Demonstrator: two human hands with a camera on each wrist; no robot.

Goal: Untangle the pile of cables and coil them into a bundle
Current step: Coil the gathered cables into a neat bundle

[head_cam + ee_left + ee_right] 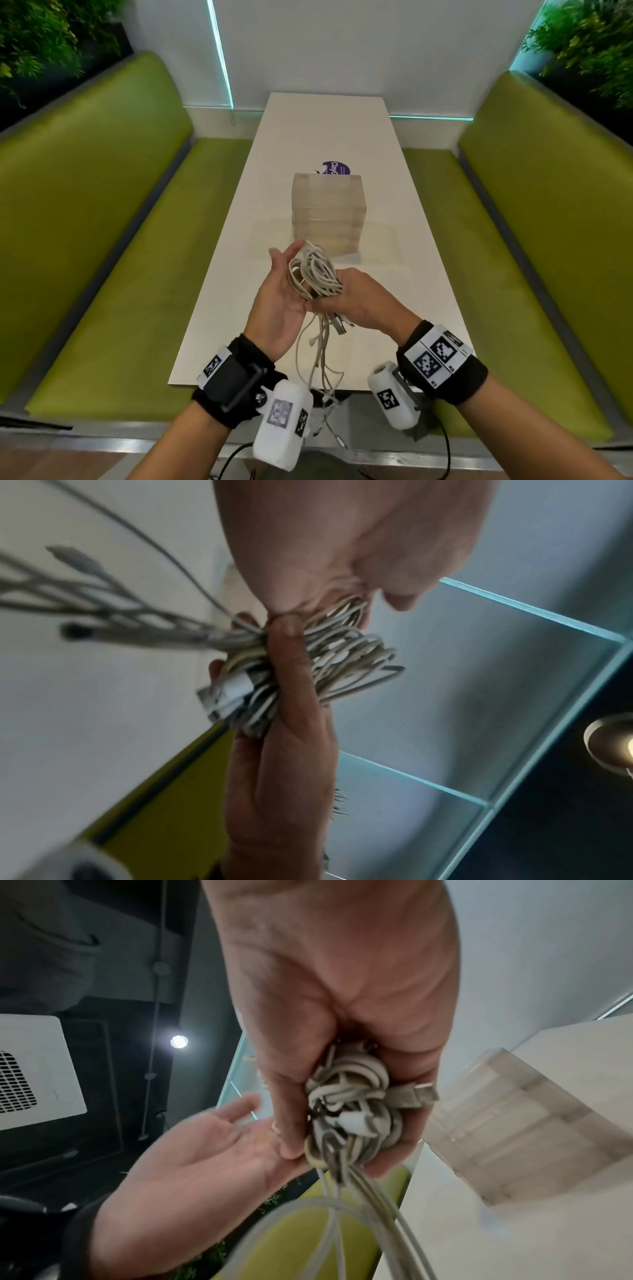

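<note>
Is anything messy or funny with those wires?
Yes. The right hand grips a wound clump of white cables, but several loose ends dangle below it, past the table edge, plugs hanging free. The clump looks uneven, not a neat coil. The left hand lies open beside it.

1. A long white bench [342, 137] runs up the centre of the frame between green seats.
2. A clear box-like block [329, 209] stands on it at mid-frame.
3. Just behind the block, a round purple sticker [337, 168] lies flat on the bench surface, partly hidden.
</note>
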